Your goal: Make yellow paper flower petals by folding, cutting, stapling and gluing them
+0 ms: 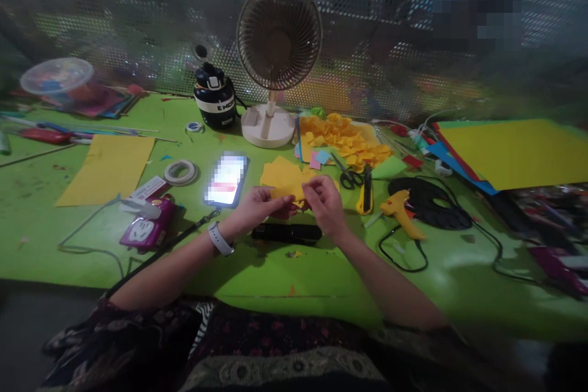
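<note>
Between both hands is a small piece of yellow paper (294, 188), held above the green table. My left hand (257, 205) grips its left side, thumb on top; a pale watch strap circles that wrist. My right hand (325, 201) pinches the other end with closed fingers. Just behind them lies a stack of cut yellow paper (279, 170), partly hidden by the hands. Under the hands, nearer to me, rests a dark elongated object (287, 233) whose kind I cannot make out.
A lit phone (226, 179), tape roll (180, 173) and purple power socket (146, 229) lie left. Rightward are scissors (348, 176), a yellow cutter (365, 196) and a corded glue gun (403, 213). Behind stand a fan (279, 37), a black bottle (215, 101) and crumpled yellow paper pieces (346, 138).
</note>
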Demonstrator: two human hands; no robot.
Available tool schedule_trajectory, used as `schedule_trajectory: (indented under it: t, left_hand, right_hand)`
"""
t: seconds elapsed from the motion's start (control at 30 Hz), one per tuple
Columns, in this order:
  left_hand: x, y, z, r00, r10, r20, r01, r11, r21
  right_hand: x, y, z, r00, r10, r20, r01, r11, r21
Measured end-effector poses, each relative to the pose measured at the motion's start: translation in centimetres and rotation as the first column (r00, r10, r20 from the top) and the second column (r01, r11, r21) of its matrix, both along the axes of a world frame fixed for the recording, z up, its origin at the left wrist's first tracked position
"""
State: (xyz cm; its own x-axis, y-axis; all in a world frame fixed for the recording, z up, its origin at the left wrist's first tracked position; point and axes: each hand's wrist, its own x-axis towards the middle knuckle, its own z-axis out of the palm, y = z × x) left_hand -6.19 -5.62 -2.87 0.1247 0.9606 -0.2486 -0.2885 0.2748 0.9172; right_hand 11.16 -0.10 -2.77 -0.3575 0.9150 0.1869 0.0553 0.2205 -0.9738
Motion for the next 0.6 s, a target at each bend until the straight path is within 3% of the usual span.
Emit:
schedule_trajectory:
  t: [0.3, 0.6]
  left_hand:
    - [-0.13, 0.0, -0.28, 0.999, -0.021, 0.028, 0.021, 1.0, -0.016]
    - [0.11, -0.01, 0.21, 0.994, -0.02, 0.106, 0.025, 0.998, -0.049]
  right_hand:
    - [0.21, -0.02, 0.84, 0.971, 0.238, -0.007, -0.236, 0.957, -0.17]
    - [0.28, 0.08, 0.39, 0.969, 0.238, 0.072, -0.228, 0.966, -0.125]
